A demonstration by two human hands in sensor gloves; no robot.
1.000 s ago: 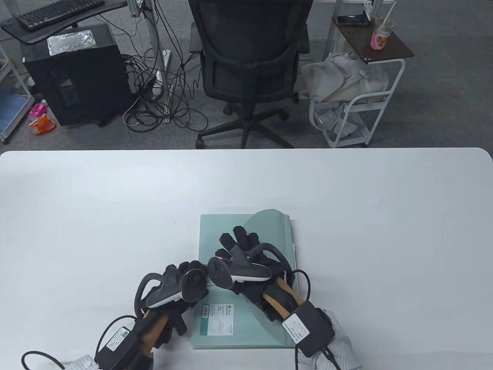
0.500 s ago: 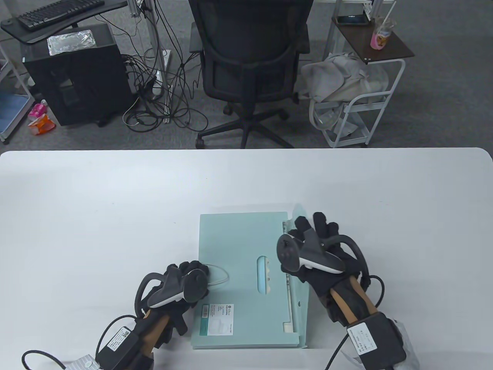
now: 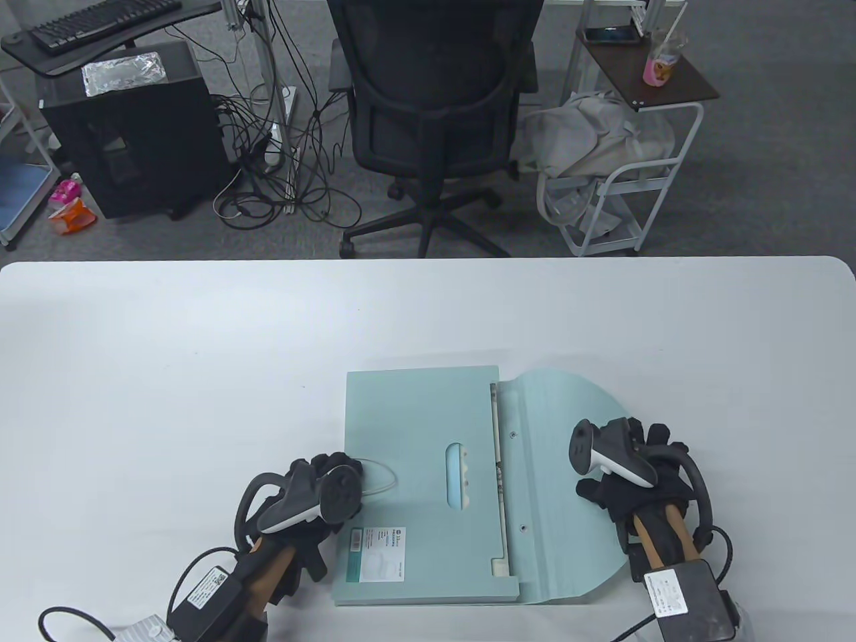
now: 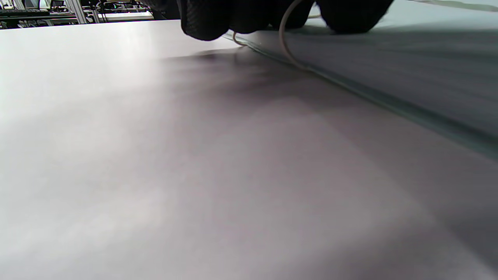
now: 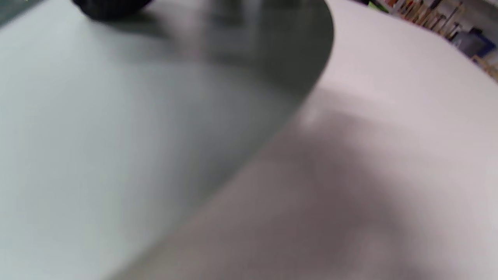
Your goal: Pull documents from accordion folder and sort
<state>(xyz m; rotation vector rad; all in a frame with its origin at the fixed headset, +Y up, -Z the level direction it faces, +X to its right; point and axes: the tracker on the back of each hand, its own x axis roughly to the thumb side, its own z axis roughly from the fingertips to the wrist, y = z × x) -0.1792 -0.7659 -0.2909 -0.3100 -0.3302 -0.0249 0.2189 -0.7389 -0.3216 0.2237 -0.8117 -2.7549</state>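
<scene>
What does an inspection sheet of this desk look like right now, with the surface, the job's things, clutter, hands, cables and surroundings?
Surface: white table, bare around the folder.
Job's things: teal accordion folder lies flat, its rounded flap folded out to the right onto the table; no documents out yet.
Clutter: nothing seen on the table.
Grippers: left hand rests at the folder's left edge by the elastic loop; right hand rests on the flap.
Cables: glove cables trail off the bottom edge; tangled cords on the floor.
Surroundings: office chair, side cart, black cabinet.
</scene>
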